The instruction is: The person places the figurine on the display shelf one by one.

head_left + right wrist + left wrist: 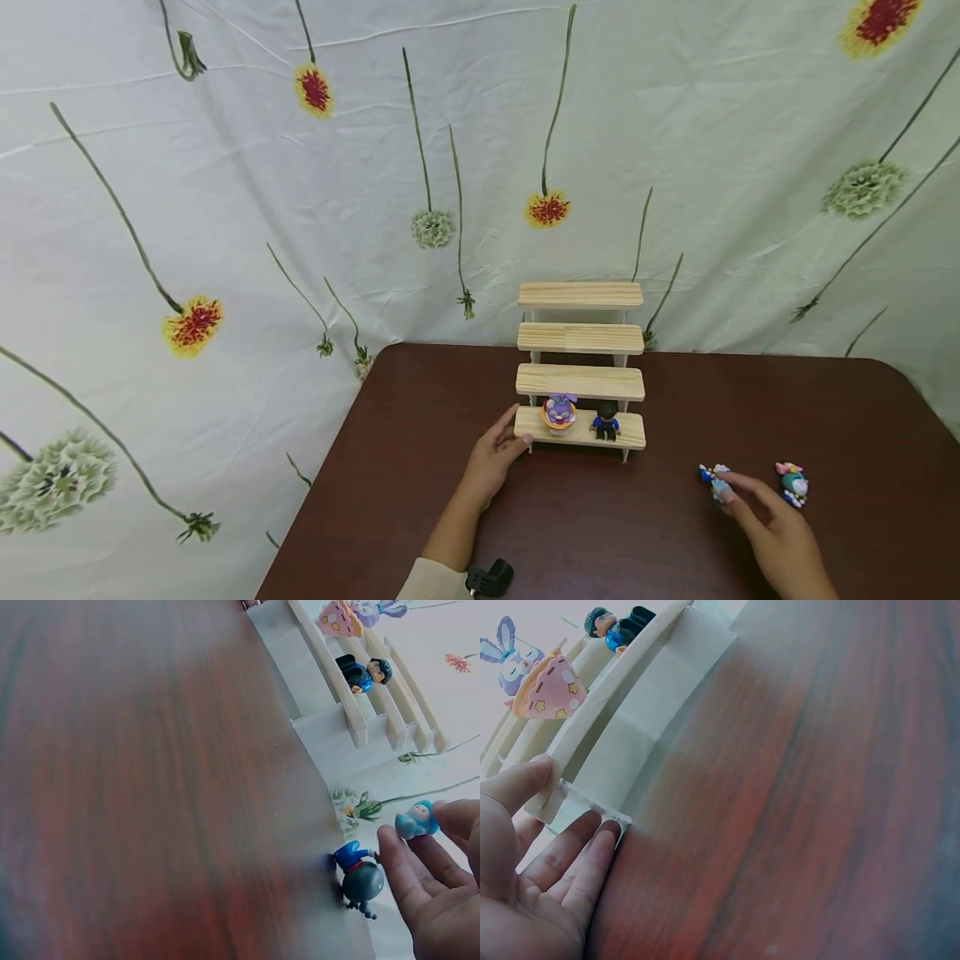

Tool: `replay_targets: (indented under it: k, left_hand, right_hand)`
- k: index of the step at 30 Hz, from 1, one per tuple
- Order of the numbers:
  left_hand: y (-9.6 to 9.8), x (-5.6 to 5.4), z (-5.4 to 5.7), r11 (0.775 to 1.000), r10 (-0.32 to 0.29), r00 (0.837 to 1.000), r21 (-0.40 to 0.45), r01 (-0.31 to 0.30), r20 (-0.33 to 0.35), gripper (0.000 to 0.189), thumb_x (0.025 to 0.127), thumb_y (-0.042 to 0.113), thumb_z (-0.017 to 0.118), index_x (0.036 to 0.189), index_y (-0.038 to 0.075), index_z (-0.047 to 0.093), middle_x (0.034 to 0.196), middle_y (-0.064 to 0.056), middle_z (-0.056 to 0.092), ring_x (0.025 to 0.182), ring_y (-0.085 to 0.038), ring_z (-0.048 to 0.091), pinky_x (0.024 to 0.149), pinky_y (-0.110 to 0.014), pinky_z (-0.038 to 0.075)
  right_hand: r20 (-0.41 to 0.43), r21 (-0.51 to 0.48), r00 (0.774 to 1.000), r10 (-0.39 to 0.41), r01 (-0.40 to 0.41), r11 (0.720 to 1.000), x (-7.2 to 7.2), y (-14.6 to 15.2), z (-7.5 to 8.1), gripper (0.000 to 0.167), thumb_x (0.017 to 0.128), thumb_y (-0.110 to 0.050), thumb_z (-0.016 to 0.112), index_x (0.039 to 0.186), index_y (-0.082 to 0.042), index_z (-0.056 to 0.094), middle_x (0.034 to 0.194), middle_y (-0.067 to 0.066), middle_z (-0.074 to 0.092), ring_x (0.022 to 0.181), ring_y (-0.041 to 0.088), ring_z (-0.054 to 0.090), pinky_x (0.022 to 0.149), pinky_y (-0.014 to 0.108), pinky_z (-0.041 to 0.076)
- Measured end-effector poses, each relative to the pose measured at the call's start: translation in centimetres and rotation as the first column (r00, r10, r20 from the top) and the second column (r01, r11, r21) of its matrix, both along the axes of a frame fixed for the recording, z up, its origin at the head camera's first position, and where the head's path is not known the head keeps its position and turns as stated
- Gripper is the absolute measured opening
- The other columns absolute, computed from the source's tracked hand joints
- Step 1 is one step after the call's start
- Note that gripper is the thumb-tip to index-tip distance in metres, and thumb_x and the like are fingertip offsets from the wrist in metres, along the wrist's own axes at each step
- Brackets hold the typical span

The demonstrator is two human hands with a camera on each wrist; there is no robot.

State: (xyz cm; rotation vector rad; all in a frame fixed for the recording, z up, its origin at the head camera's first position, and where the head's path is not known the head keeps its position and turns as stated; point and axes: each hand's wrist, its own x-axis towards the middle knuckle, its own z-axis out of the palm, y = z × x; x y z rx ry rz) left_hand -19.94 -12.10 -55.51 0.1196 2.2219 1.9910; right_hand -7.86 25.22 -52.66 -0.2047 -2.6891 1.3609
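Note:
My left hand (491, 458) grips the left end of the stepped wooden display shelf (581, 382). In the left wrist view its thumb lies at the bottom step, while other fingers rest against the clear side support (592, 806). On that step stand a purple rabbit figure in a cup (558, 412) and a dark-haired toy figure (605, 422) in blue and black. My right hand (780, 529) pinches a small light-blue figurine (417, 820) between thumb and fingers, right of the shelf. A grey-headed figure (361, 881) in blue shows beside its fingertips in the right wrist view.
A colourful small figure (792, 483) with pink and teal parts lies to the right of my right hand. The dark reddish-brown table (420, 433) meets a white floral cloth (360, 208) behind the shelf. A black strapped device (490, 577) is by my left wrist.

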Motion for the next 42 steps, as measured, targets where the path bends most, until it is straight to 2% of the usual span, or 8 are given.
replay_targets:
  k: [2, 5, 8, 15, 22, 28, 32, 42]
  left_hand:
    - [0.0, 0.0, 0.0, 1.000, 0.001, 1.000, 0.004, -0.001, 0.002, 0.069, 0.097, 0.030, 0.069, 0.158, 0.021, 0.038, 0.137, -0.017, 0.064, 0.115, -0.019, 0.067, 0.102, -0.033, 0.052]
    - [0.0, 0.0, 0.0, 1.000, 0.000, 1.000, -0.001, 0.000, -0.001, 0.069, 0.097, 0.029, 0.069, 0.158, 0.020, 0.037, 0.137, -0.017, 0.064, 0.113, -0.018, 0.067, 0.101, -0.031, 0.053]
    - [0.0, 0.0, 0.0, 1.000, 0.001, 1.000, -0.006, -0.001, -0.003, 0.068, 0.098, 0.029, 0.069, 0.158, 0.020, 0.037, 0.136, -0.017, 0.065, 0.113, -0.018, 0.067, 0.100, -0.031, 0.053]
    - [0.0, 0.0, 0.0, 1.000, 0.008, 1.000, 0.000, -0.008, 0.000, 0.069, 0.097, 0.030, 0.070, 0.157, 0.021, 0.039, 0.134, -0.016, 0.066, 0.113, -0.019, 0.067, 0.102, -0.034, 0.052]
    - [0.1, -0.1, -0.1, 1.000, 0.010, 1.000, 0.002, -0.010, -0.001, 0.069, 0.096, 0.029, 0.070, 0.157, 0.020, 0.039, 0.132, -0.015, 0.067, 0.112, -0.018, 0.068, 0.101, -0.033, 0.052]
    - [0.1, 0.0, 0.0, 1.000, 0.011, 1.000, 0.001, -0.011, 0.004, 0.068, 0.097, 0.029, 0.070, 0.157, 0.022, 0.039, 0.133, -0.015, 0.067, 0.113, -0.019, 0.067, 0.102, -0.034, 0.052]
    - [0.1, 0.0, 0.1, 1.000, 0.011, 1.000, -0.003, -0.011, 0.006, 0.068, 0.097, 0.030, 0.070, 0.157, 0.023, 0.039, 0.134, -0.015, 0.066, 0.113, -0.019, 0.067, 0.103, -0.035, 0.052]
    - [0.0, 0.0, 0.1, 1.000, 0.009, 1.000, -0.007, -0.009, 0.001, 0.068, 0.097, 0.030, 0.070, 0.157, 0.022, 0.039, 0.133, -0.015, 0.067, 0.114, -0.020, 0.067, 0.102, -0.035, 0.052]
  right_hand:
    - [-0.017, -0.021, 1.000, 0.017, -0.017, 1.000, -0.1, -0.1, 0.1, 0.037, 0.105, -0.036, 0.056, 0.134, -0.017, 0.063, 0.119, -0.012, 0.072, 0.088, -0.005, 0.069, 0.073, 0.006, 0.043]
    - [-0.071, -0.045, 0.997, 0.043, -0.047, 0.998, -0.3, -0.3, 0.2, 0.035, 0.106, -0.032, 0.055, 0.136, -0.015, 0.063, 0.124, -0.014, 0.070, 0.092, -0.004, 0.070, 0.076, 0.005, 0.046]
    - [-0.110, -0.047, 0.992, 0.059, -0.064, 0.997, -0.6, -0.5, 0.3, 0.034, 0.106, -0.029, 0.054, 0.135, -0.015, 0.063, 0.123, -0.014, 0.070, 0.095, -0.008, 0.067, 0.077, 0.006, 0.048]
    - [-0.181, -0.013, 0.982, 0.057, -0.060, 0.998, -0.9, -1.2, 0.5, 0.029, 0.105, -0.025, 0.056, 0.131, -0.015, 0.066, 0.120, -0.034, 0.057, 0.104, -0.022, 0.051, 0.080, 0.002, 0.041]
    - [-0.246, 0.007, 0.967, 0.070, -0.070, 0.998, -1.6, -1.7, 0.6, 0.028, 0.104, -0.019, 0.057, 0.129, -0.012, 0.067, 0.118, -0.029, 0.057, 0.106, -0.019, 0.050, 0.083, 0.001, 0.039]
    - [-0.223, -0.085, 0.973, 0.063, -0.083, 0.993, -2.3, -2.3, 1.1, 0.031, 0.102, -0.019, 0.062, 0.131, -0.009, 0.065, 0.117, -0.022, 0.058, 0.101, -0.015, 0.057, 0.082, 0.004, 0.048]
    - [-0.230, -0.117, 0.971, 0.073, -0.102, 0.988, -2.8, -2.7, 1.3, 0.032, 0.101, -0.018, 0.063, 0.131, -0.007, 0.065, 0.118, -0.017, 0.059, 0.103, -0.013, 0.058, 0.085, 0.002, 0.046]
    - [-0.330, -0.216, 0.941, 0.075, -0.153, 0.964, -4.1, -4.4, 1.8, 0.032, 0.095, 0.002, 0.066, 0.127, 0.002, 0.065, 0.115, -0.019, 0.061, 0.102, -0.011, 0.062, 0.085, 0.006, 0.050]
